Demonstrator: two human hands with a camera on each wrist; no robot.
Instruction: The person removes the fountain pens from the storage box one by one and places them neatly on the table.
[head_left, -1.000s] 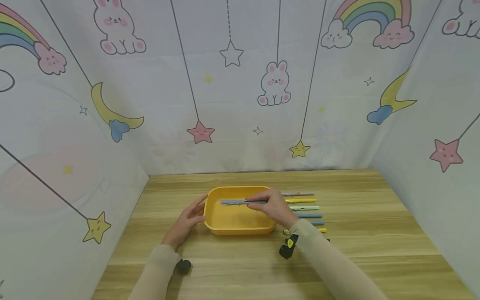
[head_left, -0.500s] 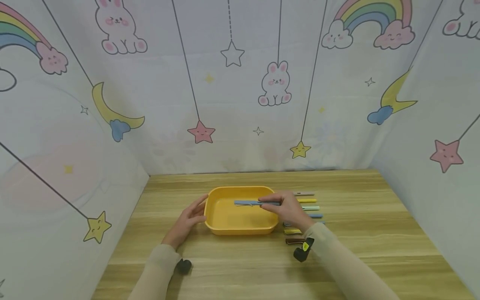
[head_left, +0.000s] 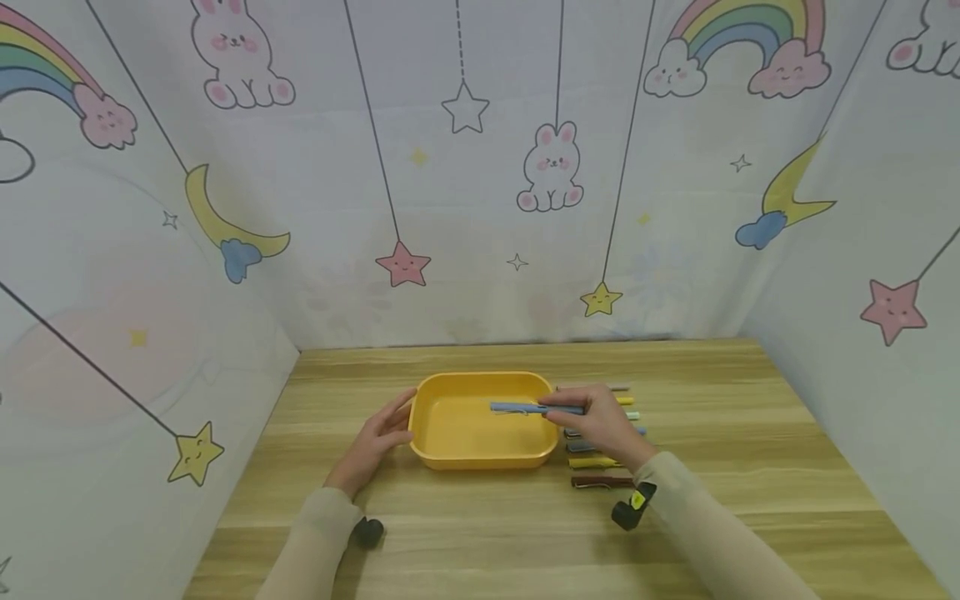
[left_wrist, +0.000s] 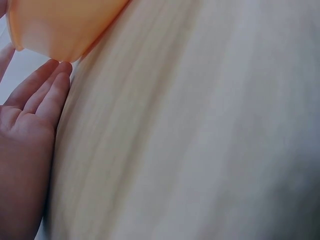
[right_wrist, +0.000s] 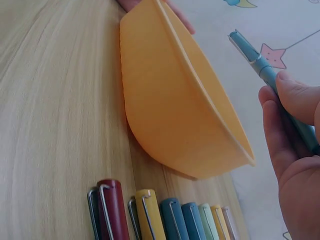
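Observation:
A blue pen (head_left: pixel 516 408) with a metal clip is pinched between the thumb and fingers of my right hand (head_left: pixel 603 421), over the right part of a yellow plastic tub (head_left: pixel 483 463). It lies nearly level in the head view, clip end to the left. In the right wrist view the pen (right_wrist: pixel 250 54) is held above the rim. My left hand (head_left: pixel 377 437) touches the tub's left side with loosely extended fingers (left_wrist: pixel 52 95). Nothing shows inside the tub. Several pens lie in a row right of it, the dark red pen (head_left: pixel 600 482) nearest, some partly behind my right hand.
The row also has yellow (right_wrist: pixel 149 210), blue (right_wrist: pixel 173 217), mint (right_wrist: pixel 207 220) and pale grey-pink pens. Everything stands on a wood-grain table (head_left: pixel 480 542). Cloth walls (head_left: pixel 480 208) printed with rabbits, stars and moons enclose the back and sides.
My right hand has moved to the right with the blue pen, from over the tub's middle toward its right rim. More of the near pens show now. My left hand stays put.

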